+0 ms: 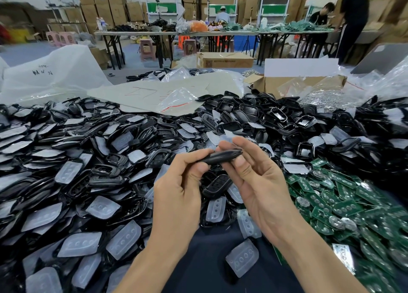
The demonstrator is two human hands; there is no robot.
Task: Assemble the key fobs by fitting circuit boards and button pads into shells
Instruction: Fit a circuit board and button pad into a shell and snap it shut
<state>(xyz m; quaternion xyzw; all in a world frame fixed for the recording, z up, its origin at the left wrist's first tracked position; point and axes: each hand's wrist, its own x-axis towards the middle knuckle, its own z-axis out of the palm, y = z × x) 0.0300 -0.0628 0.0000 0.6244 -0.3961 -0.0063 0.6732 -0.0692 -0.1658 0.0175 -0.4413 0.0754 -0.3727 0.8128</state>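
A black key fob (223, 156) is held edge-on above the table between both hands. My left hand (178, 186) pinches its left end with thumb and fingers. My right hand (254, 178) grips its right end, fingers curled round it. Below them lies an assembled black fob (217, 185) with its buttons facing up. Black shells (92, 151) and translucent button pads (123, 239) are heaped over the left and middle. Green circuit boards (344, 208) are piled at the right.
A dark cloth (205, 268) covers the table near me, with a loose button pad (241, 257) on it. Plastic bags (176, 98), a cardboard sheet and an open carton (298, 83) lie behind the heap. Far off, people work at long tables (220, 33).
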